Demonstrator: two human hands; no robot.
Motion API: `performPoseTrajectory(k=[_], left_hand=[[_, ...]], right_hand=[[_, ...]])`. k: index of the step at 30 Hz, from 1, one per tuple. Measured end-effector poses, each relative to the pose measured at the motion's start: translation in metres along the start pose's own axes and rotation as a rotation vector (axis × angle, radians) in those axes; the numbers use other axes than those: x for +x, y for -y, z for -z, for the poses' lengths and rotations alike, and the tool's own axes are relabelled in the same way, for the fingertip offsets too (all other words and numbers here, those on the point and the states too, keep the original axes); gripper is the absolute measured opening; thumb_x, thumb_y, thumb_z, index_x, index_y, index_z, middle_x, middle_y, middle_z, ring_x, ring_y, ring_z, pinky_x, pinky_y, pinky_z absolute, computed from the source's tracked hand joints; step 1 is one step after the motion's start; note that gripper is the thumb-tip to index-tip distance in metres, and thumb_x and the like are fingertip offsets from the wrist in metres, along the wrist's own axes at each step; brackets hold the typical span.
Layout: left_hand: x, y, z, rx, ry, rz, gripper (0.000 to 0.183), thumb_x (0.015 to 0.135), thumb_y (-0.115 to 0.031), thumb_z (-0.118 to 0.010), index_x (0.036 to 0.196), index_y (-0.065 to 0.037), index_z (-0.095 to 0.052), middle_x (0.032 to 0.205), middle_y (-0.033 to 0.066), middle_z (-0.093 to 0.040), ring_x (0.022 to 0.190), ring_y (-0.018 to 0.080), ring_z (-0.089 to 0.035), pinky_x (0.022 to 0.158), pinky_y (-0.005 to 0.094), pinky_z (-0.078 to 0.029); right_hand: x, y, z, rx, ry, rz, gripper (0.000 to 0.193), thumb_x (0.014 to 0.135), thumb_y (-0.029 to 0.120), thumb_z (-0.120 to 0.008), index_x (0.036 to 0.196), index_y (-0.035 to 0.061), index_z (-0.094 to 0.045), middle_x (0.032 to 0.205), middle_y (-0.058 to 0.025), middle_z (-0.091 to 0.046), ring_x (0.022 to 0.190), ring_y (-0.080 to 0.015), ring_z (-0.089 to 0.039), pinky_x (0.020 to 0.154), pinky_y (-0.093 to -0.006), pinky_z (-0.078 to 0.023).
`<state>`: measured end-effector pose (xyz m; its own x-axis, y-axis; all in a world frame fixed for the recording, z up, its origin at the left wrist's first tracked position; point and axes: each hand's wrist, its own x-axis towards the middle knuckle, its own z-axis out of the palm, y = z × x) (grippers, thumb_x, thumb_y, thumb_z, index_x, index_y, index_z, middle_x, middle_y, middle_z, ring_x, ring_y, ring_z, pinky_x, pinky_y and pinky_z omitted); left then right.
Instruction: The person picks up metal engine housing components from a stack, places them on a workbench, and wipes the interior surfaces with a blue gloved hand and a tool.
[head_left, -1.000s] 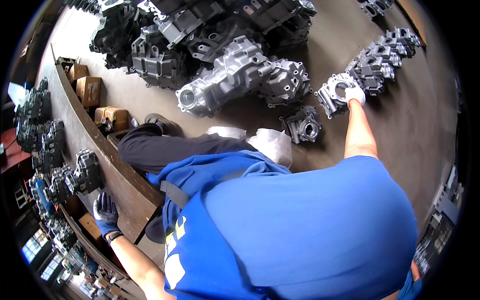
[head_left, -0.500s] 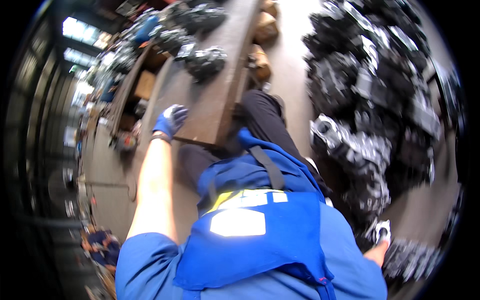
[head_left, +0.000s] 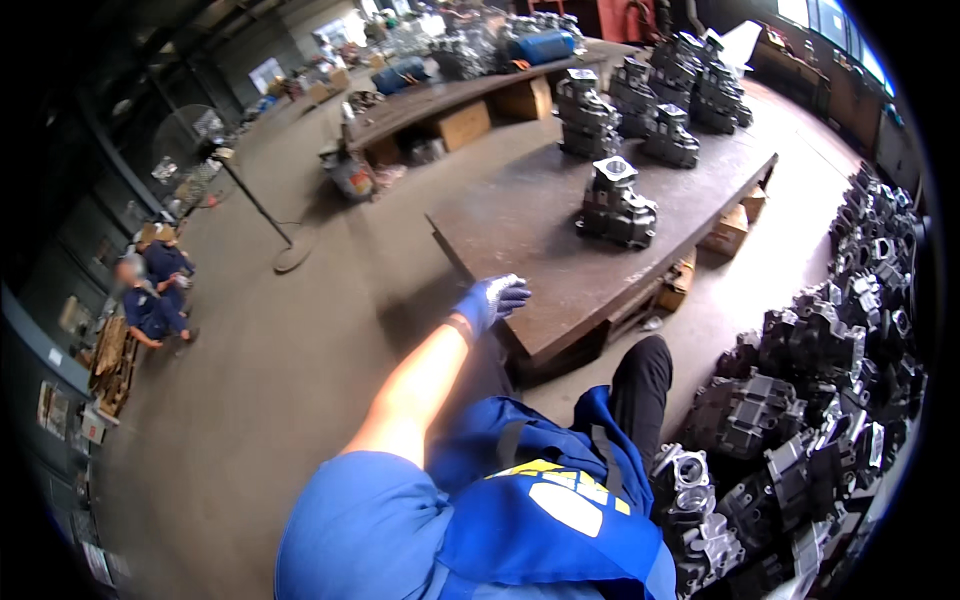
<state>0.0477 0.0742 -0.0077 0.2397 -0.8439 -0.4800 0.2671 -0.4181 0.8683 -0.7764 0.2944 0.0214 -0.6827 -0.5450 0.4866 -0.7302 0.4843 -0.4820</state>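
Observation:
My left hand (head_left: 495,302), in a blue and white work glove, is at the near left edge of a dark metal-topped table (head_left: 510,225). Its fingers stretch out loosely over the corner and hold nothing; whether they touch the tabletop I cannot tell. The closest part to it is a grey metal casting (head_left: 617,210) with a round opening on top, standing upright on the table. Farther back on the same table are several similar castings (head_left: 588,115). My right hand is out of view.
A large heap of metal castings (head_left: 800,400) lies on the floor at my right. Cardboard boxes (head_left: 728,235) are under the table. Beyond is a second workbench (head_left: 400,115) with blue cylinders. A stand fan (head_left: 255,195) is to the left, with two people (head_left: 155,285) near the wall.
My view has swung, so the table now stretches away to the upper right. My left hand stays by the table's edge. My right hand, earlier beside the castings, has left the view.

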Motion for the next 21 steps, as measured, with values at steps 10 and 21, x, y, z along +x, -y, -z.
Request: performPoseTrajectory(k=[10,21], left_hand=[[0.074,0.029,-0.026,-0.491,0.193,-0.020,0.033,0.101,-0.030,-0.059,0.124,-0.009,-0.067,0.122,0.0081,-0.070,0.112,0.0238,-0.066,0.096,0.0372,-0.050],[0.078,0.036,-0.004,-0.517,0.159,0.069,0.040,0.102,-0.035,-0.055,0.129,-0.007,-0.063,0.125,0.0109,-0.068,0.115,0.0222,-0.064,0.100,0.0361,-0.046]], right_hand=[[-0.065,0.522,-0.297,0.949,0.803,0.623,0.039,0.091,0.001,-0.065,0.130,0.0060,-0.062,0.111,-0.0116,-0.071,0.100,-0.0179,-0.069,0.087,-0.0308,-0.053],[-0.122,0.804,-0.457,0.271,0.744,1.181,0.064,0.083,0.009,-0.066,0.144,0.0079,-0.047,0.134,-0.0215,-0.059,0.108,-0.0400,-0.065,0.087,-0.0472,-0.054]])
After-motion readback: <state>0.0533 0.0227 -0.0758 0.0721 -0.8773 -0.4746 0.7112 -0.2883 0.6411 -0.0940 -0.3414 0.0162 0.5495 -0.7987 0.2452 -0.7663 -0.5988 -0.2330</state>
